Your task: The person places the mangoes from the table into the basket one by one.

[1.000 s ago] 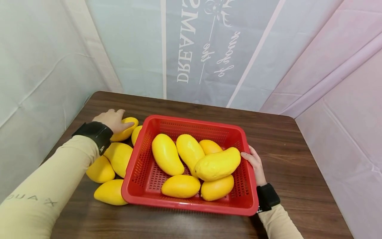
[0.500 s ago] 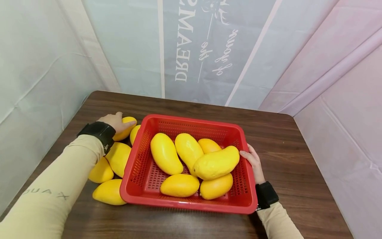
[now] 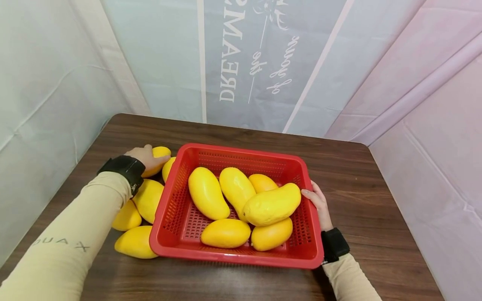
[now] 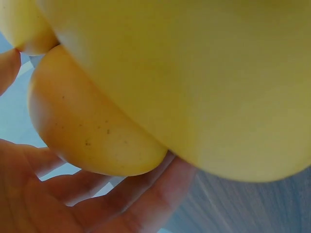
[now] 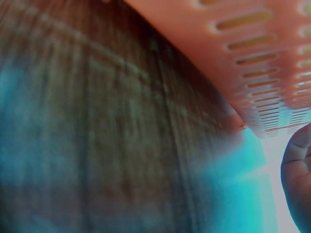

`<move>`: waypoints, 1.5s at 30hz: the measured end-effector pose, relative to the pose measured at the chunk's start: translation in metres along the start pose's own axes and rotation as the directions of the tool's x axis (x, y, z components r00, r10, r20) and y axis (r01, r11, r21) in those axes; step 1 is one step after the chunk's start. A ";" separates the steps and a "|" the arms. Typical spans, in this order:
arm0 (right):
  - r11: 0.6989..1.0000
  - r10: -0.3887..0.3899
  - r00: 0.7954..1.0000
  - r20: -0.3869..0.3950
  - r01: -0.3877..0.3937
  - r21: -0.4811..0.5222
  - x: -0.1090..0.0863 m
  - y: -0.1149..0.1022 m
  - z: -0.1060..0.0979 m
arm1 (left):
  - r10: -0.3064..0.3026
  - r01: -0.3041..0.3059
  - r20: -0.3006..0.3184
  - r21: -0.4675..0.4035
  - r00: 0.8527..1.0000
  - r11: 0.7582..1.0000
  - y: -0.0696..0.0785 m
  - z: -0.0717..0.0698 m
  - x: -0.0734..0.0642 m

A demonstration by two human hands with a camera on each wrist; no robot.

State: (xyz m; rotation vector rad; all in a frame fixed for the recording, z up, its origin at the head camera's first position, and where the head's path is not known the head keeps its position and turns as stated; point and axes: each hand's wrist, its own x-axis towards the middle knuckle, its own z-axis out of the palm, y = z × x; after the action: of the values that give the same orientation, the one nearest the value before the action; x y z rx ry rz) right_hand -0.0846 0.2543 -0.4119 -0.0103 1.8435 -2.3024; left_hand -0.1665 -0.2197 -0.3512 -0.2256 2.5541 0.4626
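STEP (judged): grasp 1 mango (image 4: 92,116), bench (image 3: 124,130) far-left corner | left hand (image 3: 144,155) round mango, right hand (image 3: 321,207) clamping basket (image 3: 237,258) | NEXT NEEDS: firm lift

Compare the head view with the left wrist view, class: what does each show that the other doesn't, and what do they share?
Only the head view shows the red basket, the six mangoes inside it, the right hand on its rim and the backdrop.

Only the left wrist view shows dark specks on one mango and the palm side of the left hand.

Both show the left hand at the loose mangoes and part of the table.
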 end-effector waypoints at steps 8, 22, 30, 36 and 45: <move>1.000 -0.004 1.000 0.001 0.004 -0.005 0.000 0.000 0.000 | -0.012 0.012 -0.005 -0.009 1.000 1.000 -0.002 0.002 0.004; 1.000 0.000 1.000 0.004 0.000 -0.017 0.000 0.000 0.000 | -0.001 0.003 -0.044 0.029 0.999 1.000 0.002 0.002 0.000; 1.000 0.002 1.000 0.010 -0.002 -0.002 0.000 0.001 0.000 | 0.037 -0.029 -0.085 0.095 0.996 0.995 -0.001 0.003 0.003; 1.000 -0.001 1.000 0.017 0.001 0.003 0.000 0.001 0.000 | 0.045 -0.036 -0.105 0.092 0.993 0.995 -0.004 0.002 0.006; 1.000 -0.004 1.000 0.029 0.004 0.002 0.001 0.001 -0.001 | 0.130 -0.104 -0.190 0.145 0.973 0.984 -0.001 -0.012 0.005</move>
State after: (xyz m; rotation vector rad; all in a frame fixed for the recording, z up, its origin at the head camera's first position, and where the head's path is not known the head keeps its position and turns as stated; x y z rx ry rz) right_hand -0.0856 0.2551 -0.4131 -0.0461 1.8295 -2.2939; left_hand -0.1765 -0.2250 -0.3443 -0.0746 2.7928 0.3239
